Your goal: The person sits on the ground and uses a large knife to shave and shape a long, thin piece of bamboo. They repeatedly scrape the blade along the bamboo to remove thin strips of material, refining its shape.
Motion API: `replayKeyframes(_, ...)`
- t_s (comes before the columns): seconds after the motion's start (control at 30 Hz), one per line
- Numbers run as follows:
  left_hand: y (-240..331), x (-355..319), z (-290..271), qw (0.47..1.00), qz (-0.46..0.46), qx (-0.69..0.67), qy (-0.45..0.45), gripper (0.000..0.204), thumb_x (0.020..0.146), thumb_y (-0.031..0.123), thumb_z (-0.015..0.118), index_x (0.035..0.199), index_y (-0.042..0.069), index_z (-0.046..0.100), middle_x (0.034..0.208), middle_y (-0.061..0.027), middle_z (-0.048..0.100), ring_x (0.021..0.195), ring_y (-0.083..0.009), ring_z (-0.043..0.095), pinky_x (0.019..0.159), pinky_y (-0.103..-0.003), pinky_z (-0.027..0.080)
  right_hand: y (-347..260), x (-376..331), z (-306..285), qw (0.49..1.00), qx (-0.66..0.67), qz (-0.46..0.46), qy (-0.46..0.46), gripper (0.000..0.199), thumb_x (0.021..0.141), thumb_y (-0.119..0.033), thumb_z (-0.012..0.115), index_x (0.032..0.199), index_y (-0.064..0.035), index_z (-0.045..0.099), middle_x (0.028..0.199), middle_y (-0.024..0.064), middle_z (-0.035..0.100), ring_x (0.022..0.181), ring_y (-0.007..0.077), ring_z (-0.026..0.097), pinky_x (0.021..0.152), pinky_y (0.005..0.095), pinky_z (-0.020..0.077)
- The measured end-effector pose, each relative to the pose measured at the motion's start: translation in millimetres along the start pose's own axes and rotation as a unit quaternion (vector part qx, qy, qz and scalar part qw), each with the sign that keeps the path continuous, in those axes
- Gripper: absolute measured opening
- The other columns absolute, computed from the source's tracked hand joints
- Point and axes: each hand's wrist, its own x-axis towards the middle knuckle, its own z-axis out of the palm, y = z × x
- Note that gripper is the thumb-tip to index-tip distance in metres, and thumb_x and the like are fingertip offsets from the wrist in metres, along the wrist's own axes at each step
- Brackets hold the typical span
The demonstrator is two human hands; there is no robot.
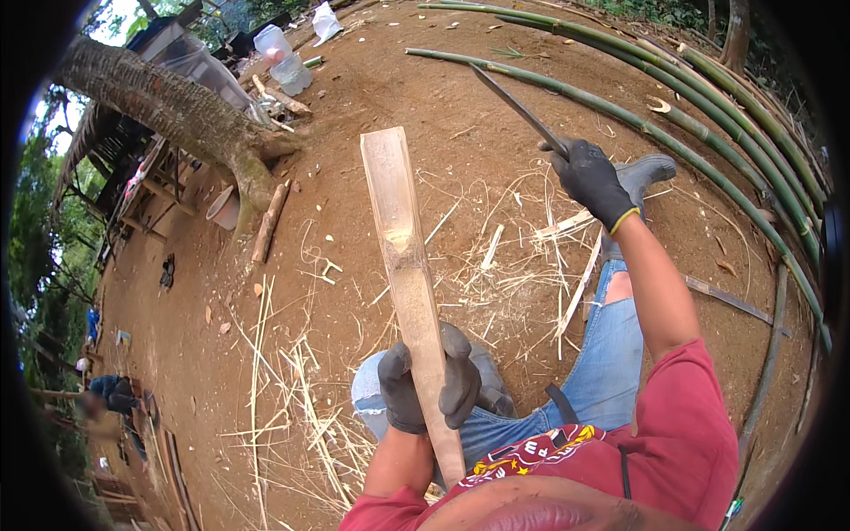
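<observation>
A split length of bamboo (416, 305), pale brown with a notch-like node partway along, slants up from my lap. My left hand (405, 394), in a dark grey glove, is wrapped round its lower part, with fingers on both edges. Out to the right, my right hand (593, 181), also gloved, grips a long-bladed knife (524, 113), probably a machete. Its blade points up and left, apart from the bamboo. The handle is mostly hidden inside the glove.
Thin bamboo shavings (305, 398) litter the dirt around my legs. Long green bamboo poles (620, 119) lie along the right. Another flat blade (730, 301) rests on the ground at right. A tree trunk (168, 97) leans at upper left; a person (115, 389) bends at far left.
</observation>
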Motion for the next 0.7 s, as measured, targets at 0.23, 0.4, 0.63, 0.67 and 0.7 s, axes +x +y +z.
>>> replayKeyframes(0.23, 2.8, 3.7, 1.8, 0.993, 0.034, 0.105, 0.044, 0.076, 0.091, 0.056, 0.047, 0.116, -0.016, 0.051, 0.053, -0.0135, 0.057, 0.036, -0.0186, 0.049, 0.034, -0.028, 0.039, 39.1, -110.1, 56.7, 0.814, 0.476, 0.288, -0.165, 0.031, 0.091, -0.016, 0.057, 0.118, -0.0011, 0.059, 0.065, 0.0004, 0.053, 0.05, 0.0113, 0.054, 0.045, 0.0271, 0.0462)
replayKeyframes(0.4, 3.4, 25.9, 7.0, 0.953, 0.049, 0.269, 0.127, 0.071, 0.095, 0.05, 0.044, 0.127, -0.013, 0.046, 0.051, -0.0107, 0.054, 0.036, -0.016, 0.048, 0.034, -0.027, 0.038, 62.9, -190.8, 119.7, 0.676, 0.595, 0.388, -0.193, 0.033, 0.091, -0.017, 0.059, 0.122, -0.004, 0.058, 0.065, 0.0005, 0.055, 0.051, 0.0138, 0.055, 0.048, 0.0309, 0.0493)
replayKeyframes(0.63, 35.5, 54.2, -4.2, 0.897, 0.04, 0.411, 0.159, 0.064, 0.1, 0.047, 0.036, 0.136, -0.006, 0.044, 0.09, -0.0135, 0.07, 0.061, -0.0131, 0.062, 0.053, -0.024, 0.049, 86.2, -246.8, 182.3, 0.642, 0.574, 0.448, -0.24, 0.032, 0.092, -0.021, 0.06, 0.12, -0.006, 0.06, 0.067, -0.0002, 0.054, 0.053, 0.014, 0.054, 0.05, 0.0319, 0.0495)
replayKeyframes(0.67, 43.6, 57.8, -7.8, 0.889, 0.05, 0.425, 0.162, 0.061, 0.101, 0.045, 0.036, 0.135, -0.004, 0.046, 0.096, -0.0148, 0.069, 0.064, -0.0136, 0.064, 0.055, -0.025, 0.05, 76.9, -245.3, 176.4, 0.655, 0.571, 0.432, -0.241, 0.029, 0.091, -0.022, 0.061, 0.115, -0.0044, 0.061, 0.067, 0.0002, 0.055, 0.053, 0.0138, 0.055, 0.049, 0.0311, 0.0491)
replayKeyframes(0.7, 46.4, 70.1, -8.2, 0.857, 0.081, 0.48, 0.17, 0.055, 0.102, 0.039, 0.039, 0.135, -0.004, 0.046, 0.1, -0.0115, 0.067, 0.063, -0.0092, 0.057, 0.054, -0.021, 0.044, 87.6, -242.5, 181.1, 0.688, 0.56, 0.403, -0.226, 0.029, 0.091, -0.022, 0.061, 0.114, -0.0033, 0.061, 0.067, 0.0008, 0.055, 0.052, 0.0138, 0.055, 0.049, 0.0302, 0.0487)
